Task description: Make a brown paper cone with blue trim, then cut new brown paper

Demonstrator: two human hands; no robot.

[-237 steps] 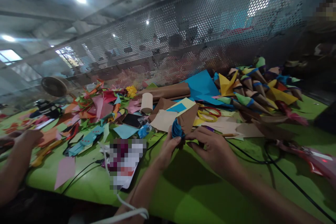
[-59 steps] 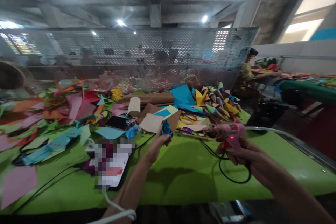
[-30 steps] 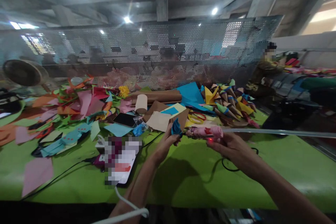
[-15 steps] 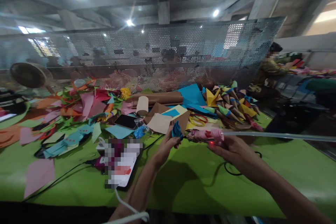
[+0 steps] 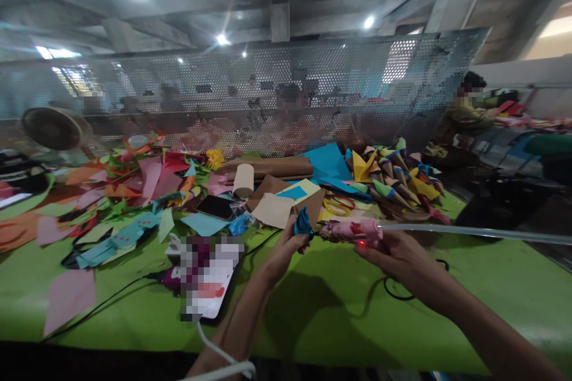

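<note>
My left hand (image 5: 286, 247) pinches a small paper piece (image 5: 305, 218), brown cone with a blue folded edge, above the green table (image 5: 330, 321). My right hand (image 5: 397, 253) is wrapped round a pink hot glue gun (image 5: 353, 230) with a red light lit. The gun's nozzle points left and sits right against the blue edge of the paper piece. A clear glue stick (image 5: 469, 231) runs out of the gun's back to the right. The gun's black cord (image 5: 397, 293) loops on the table under my right wrist.
Coloured paper scraps (image 5: 134, 184), a brown paper roll (image 5: 268, 165), a phone (image 5: 215, 206), yellow-red scissors (image 5: 338, 205) and a pile of finished cones (image 5: 397, 175) lie behind my hands. A perforated metal screen (image 5: 268, 89) backs the table. A seated person (image 5: 460, 125) works at right.
About two seconds ago my right hand held the glue gun off to the right; it has swung left until the nozzle meets the paper piece. Over the last half second, nothing moved noticeably.
</note>
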